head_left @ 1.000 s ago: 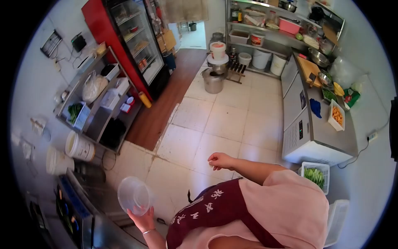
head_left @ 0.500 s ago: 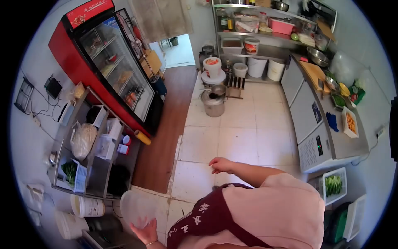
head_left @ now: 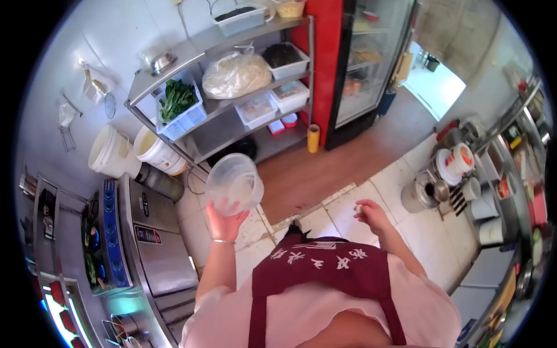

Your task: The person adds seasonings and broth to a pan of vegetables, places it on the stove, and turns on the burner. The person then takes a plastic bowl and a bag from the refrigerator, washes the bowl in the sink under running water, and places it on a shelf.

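Note:
In the head view my left hand (head_left: 225, 221) holds a clear plastic tub (head_left: 235, 182), tilted, with its fingers showing through the wall. Inside the tub I make out no contents. My right hand (head_left: 371, 214) hangs over the pale floor tiles with its fingers curled together. A small pale spot shows at those fingertips, too small to name. Beyond the tub stands a metal shelf rack (head_left: 214, 139), carrying a blue-white basket (head_left: 184, 120) of leafy greens (head_left: 177, 100) and a large plastic bag (head_left: 237, 75) of pale food.
A glass-door fridge (head_left: 368, 64) stands beyond the rack. White buckets (head_left: 110, 152) are at the left by a steel appliance (head_left: 159, 232). To the right, a metal pot (head_left: 418, 196) sits on the floor near shelves and a counter (head_left: 478, 272). A yellow roll (head_left: 313, 138) stands by the fridge.
My view has swung left, from the open floor and right counter towards the shelf rack. The clear tub has risen in my left hand. My right hand stays curled.

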A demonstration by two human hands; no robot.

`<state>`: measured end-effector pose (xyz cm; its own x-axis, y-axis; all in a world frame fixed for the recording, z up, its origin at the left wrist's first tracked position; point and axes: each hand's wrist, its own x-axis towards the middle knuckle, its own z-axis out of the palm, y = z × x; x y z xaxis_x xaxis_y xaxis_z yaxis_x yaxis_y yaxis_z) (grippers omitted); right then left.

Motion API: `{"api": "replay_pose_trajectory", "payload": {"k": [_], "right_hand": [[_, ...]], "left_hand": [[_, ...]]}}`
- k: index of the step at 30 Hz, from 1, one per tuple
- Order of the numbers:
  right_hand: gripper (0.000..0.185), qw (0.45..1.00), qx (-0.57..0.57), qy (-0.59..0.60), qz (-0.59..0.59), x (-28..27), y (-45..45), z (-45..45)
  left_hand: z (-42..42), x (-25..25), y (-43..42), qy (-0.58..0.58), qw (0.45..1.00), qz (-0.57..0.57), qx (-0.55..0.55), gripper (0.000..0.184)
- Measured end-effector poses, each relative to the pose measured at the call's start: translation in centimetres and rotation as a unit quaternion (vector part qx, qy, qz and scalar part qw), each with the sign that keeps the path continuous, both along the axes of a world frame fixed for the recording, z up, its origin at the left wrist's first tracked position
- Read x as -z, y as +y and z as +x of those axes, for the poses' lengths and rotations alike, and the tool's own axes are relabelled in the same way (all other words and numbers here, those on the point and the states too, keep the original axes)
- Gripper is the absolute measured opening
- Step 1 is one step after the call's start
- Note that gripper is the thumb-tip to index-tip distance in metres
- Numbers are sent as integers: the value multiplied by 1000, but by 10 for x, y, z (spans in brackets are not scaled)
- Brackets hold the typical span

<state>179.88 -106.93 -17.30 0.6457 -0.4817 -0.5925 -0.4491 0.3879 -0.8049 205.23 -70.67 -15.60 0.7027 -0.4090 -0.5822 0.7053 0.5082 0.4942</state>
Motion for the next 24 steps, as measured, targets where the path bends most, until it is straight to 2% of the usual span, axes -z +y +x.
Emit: {"api": "replay_pose_trajectory", "payload": {"k": [3, 5, 8, 11, 13, 15, 17, 19, 21, 22, 24], "right_hand": [[24, 998, 45, 34, 16, 16, -37, 82], [24, 997, 52, 48, 18, 3, -63, 146], [22, 997, 83, 7, -1, -2, -105, 220], [22, 993, 117, 13, 9, 14, -142, 262], [23, 992, 126, 24, 17, 23, -175, 280], [23, 988, 144, 44, 23, 23, -222, 294], [20, 985, 165, 8, 43, 22, -278, 286], [17, 968, 176, -76, 162, 30, -340, 278], [17, 970, 148, -90, 168, 39, -382, 286], [18, 976, 151, -73, 140, 32, -400, 277], [17, 984, 154, -40, 82, 30, -415, 319]], "left_hand": [[124, 13, -49, -20, 1000, -2, 21, 79], [202, 12, -88, -89, 993, -8, 79, 79], [296, 15, -155, -100, 992, 19, 73, 79], [365, 55, -219, -89, 990, 23, 102, 80], [384, 78, -258, -67, 990, 33, 117, 81], [400, 100, -318, -39, 981, -11, 192, 72], [373, 85, -382, -36, 976, 8, 217, 67], [352, 92, -445, -40, 958, 11, 285, 64], [358, 95, -492, -38, 952, 5, 302, 64], [341, 74, -511, -24, 953, 12, 301, 64], [376, 61, -522, -36, 962, 11, 269, 65]]}}
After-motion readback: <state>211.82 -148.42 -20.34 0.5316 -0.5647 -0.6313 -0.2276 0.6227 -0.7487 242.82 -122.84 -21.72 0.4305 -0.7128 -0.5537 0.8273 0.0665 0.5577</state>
